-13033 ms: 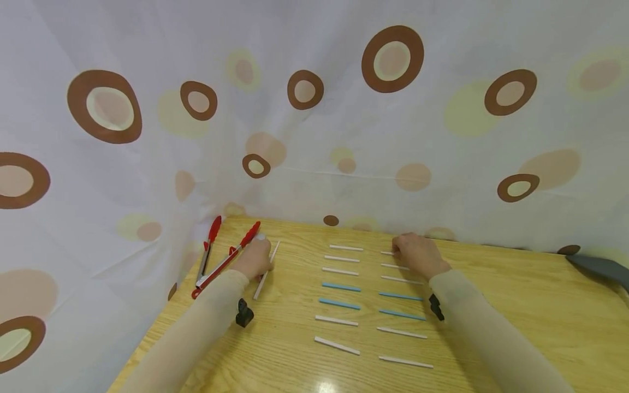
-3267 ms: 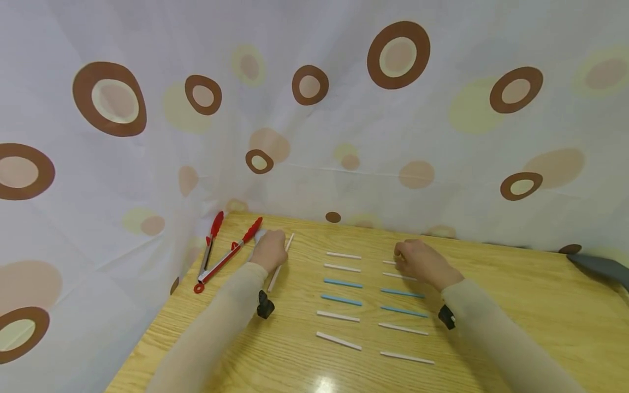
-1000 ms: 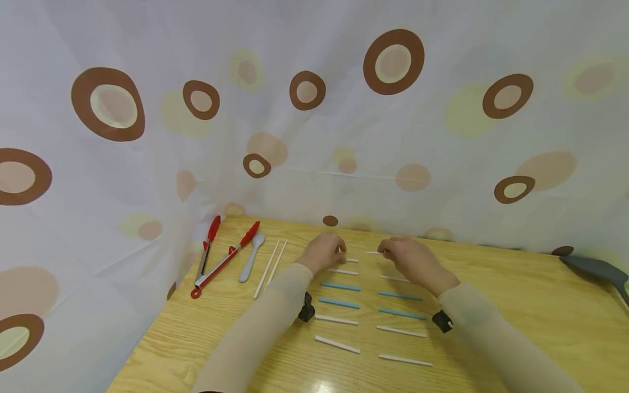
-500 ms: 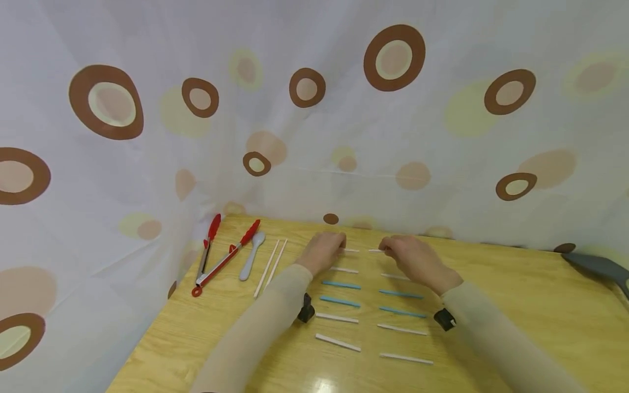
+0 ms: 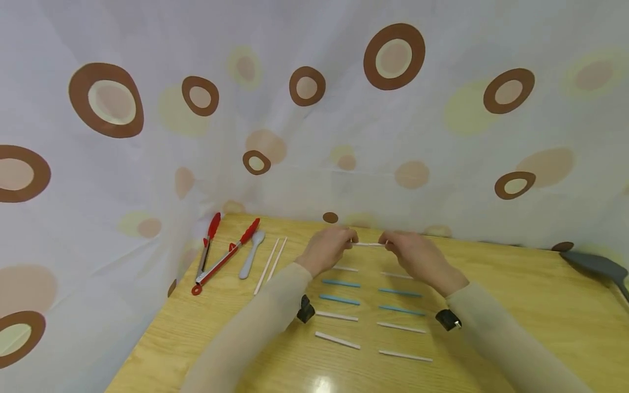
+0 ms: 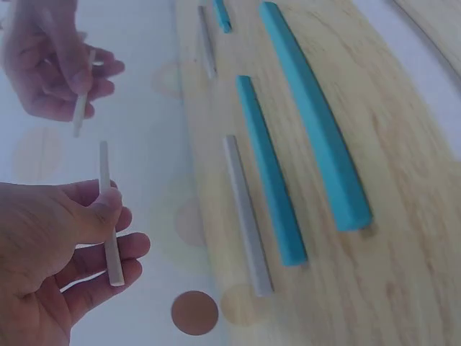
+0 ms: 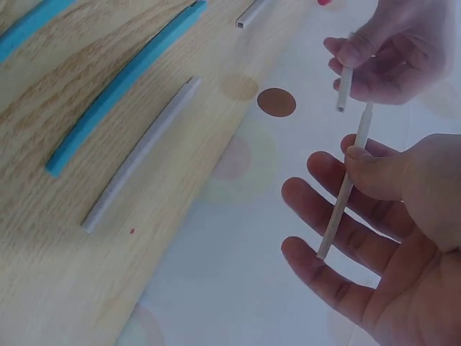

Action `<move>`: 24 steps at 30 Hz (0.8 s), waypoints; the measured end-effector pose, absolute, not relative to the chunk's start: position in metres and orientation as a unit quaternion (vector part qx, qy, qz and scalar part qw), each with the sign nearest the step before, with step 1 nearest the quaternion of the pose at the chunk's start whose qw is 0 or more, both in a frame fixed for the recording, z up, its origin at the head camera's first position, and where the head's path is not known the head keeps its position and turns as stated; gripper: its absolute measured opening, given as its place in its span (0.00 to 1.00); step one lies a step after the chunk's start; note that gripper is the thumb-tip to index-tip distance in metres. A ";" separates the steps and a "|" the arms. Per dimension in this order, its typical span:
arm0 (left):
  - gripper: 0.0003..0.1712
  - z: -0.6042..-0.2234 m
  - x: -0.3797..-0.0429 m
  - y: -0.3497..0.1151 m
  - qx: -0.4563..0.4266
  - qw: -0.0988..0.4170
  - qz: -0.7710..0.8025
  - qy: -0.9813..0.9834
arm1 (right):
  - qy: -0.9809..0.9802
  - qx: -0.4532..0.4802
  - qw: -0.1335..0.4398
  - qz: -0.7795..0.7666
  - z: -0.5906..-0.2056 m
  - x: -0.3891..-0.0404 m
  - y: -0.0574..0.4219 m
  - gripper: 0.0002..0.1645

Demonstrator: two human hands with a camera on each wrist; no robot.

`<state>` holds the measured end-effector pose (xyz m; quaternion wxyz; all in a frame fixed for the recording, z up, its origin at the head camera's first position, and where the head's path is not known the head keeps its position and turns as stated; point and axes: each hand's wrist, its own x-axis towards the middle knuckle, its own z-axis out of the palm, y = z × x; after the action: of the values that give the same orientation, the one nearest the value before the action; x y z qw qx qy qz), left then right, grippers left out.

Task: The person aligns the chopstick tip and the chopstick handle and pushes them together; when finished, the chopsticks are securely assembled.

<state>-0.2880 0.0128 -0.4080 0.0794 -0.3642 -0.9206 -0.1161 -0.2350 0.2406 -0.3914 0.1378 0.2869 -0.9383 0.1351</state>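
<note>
My left hand (image 5: 325,249) pinches a slim white chopstick half (image 6: 104,162) between thumb and fingers. Its facing end looks hollow in the right wrist view. My right hand (image 5: 421,261) pinches a second white chopstick half (image 7: 336,220) whose narrowed tip points at it. The two halves are roughly in line above the far table edge, their ends close together. Below the hands lie two columns of loose halves, among them a blue half (image 5: 340,299) on the left, a blue half (image 5: 401,310) on the right and a white half (image 5: 405,356) at the near right.
On the left lie two long white chopsticks (image 5: 267,266), a grey spoon (image 5: 251,255) and red-tipped tongs (image 5: 228,256). A dark grey utensil (image 5: 594,265) rests at the far right. A patterned curtain (image 5: 314,125) hangs right behind the table (image 5: 516,305).
A second long chopstick now lies beside the first near the spoon. My left hand has moved right and taken up a half; both halves have risen and their ends have drawn together.
</note>
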 end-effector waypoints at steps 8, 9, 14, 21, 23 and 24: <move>0.10 -0.400 -0.285 0.015 -0.379 0.107 -0.113 -0.912 | -0.934 0.294 0.172 0.107 -0.388 -0.235 0.242 0.10; 0.10 -0.400 -0.284 0.014 -0.382 0.105 -0.114 -0.911 | -0.934 0.294 0.173 0.107 -0.388 -0.235 0.242 0.10; 0.09 -0.403 -0.282 0.011 -0.392 0.092 -0.114 -0.908 | -0.933 0.291 0.178 0.116 -0.393 -0.234 0.243 0.10; 0.09 -0.405 -0.285 0.007 -0.389 0.087 -0.140 -0.906 | -0.928 0.298 0.185 0.126 -0.396 -0.235 0.245 0.11; 0.09 -0.405 -0.286 0.006 -0.397 0.095 -0.148 -0.901 | -0.926 0.301 0.189 0.129 -0.396 -0.235 0.245 0.11; 0.08 -0.405 -0.286 0.006 -0.400 0.098 -0.150 -0.899 | -0.925 0.302 0.191 0.130 -0.395 -0.235 0.245 0.11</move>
<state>-0.2855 0.0061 -0.4050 0.0983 -0.3997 -0.8989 -0.1504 -0.2348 0.2448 -0.3954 0.1905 0.3024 -0.9248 0.1304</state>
